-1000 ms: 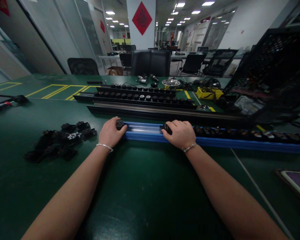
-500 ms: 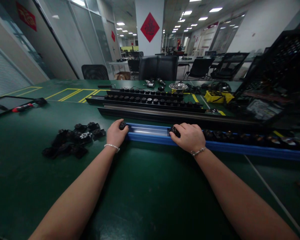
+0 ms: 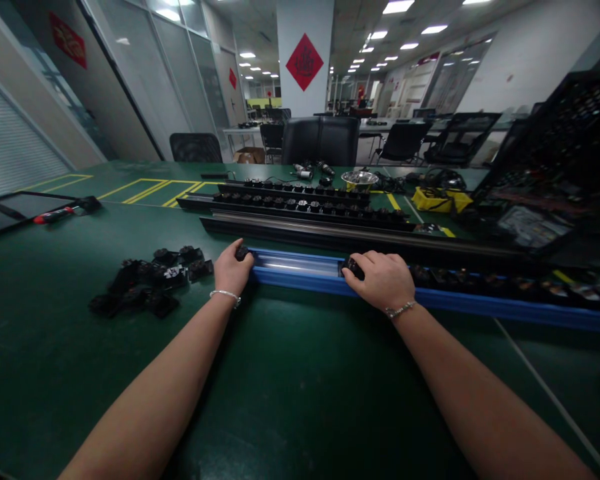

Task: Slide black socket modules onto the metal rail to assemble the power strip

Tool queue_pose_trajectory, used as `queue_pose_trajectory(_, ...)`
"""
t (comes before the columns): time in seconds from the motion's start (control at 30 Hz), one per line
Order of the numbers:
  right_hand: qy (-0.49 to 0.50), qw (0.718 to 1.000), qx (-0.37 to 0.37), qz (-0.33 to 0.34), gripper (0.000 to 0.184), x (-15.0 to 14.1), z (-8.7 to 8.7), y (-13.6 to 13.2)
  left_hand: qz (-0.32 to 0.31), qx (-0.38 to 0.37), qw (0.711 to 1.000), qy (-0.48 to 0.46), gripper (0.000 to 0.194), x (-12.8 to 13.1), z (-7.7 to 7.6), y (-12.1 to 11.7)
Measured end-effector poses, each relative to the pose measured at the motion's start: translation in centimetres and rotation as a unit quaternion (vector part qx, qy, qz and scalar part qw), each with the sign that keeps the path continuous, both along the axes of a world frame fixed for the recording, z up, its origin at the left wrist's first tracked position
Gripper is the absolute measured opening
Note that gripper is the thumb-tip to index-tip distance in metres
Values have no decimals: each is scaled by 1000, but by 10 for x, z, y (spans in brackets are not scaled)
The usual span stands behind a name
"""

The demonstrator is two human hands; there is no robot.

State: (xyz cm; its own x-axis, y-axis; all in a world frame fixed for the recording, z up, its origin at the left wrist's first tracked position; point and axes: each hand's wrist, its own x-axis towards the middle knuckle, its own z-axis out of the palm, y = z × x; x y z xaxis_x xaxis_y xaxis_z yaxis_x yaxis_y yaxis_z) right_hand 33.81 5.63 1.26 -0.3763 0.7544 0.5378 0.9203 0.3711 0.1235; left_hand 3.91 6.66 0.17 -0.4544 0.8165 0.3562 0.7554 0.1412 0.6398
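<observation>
A long blue rail with a shiny channel lies across the table. My left hand is closed at the rail's left end, its fingers and thumb round a small black module. Farther right, my right hand grips another black module sitting in the channel. Beyond that hand, a row of black modules fills the right stretch of the rail. A loose pile of similar black modules rests left of my left hand.
Behind the blue rail lie several black rails, some with modules in them. A metal bowl and a yellow box stand farther back. At left are a red-handled tool and a dark flat panel. The table is green.
The view has tilted up slightly. My right hand and its module have shifted a little to the right relative to my left hand, which stays at the rail's end.
</observation>
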Motion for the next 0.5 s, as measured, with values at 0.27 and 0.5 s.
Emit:
queue_pose_trajectory(0.27,-5,1000,8,-1,42,1,-1,1,33,12,999,-25,44,-19,-3,7)
queue_pose_trajectory(0.5,-12,1000,5,-3,42,0,0,0,67,12,996,-57,50,-61,-14,18)
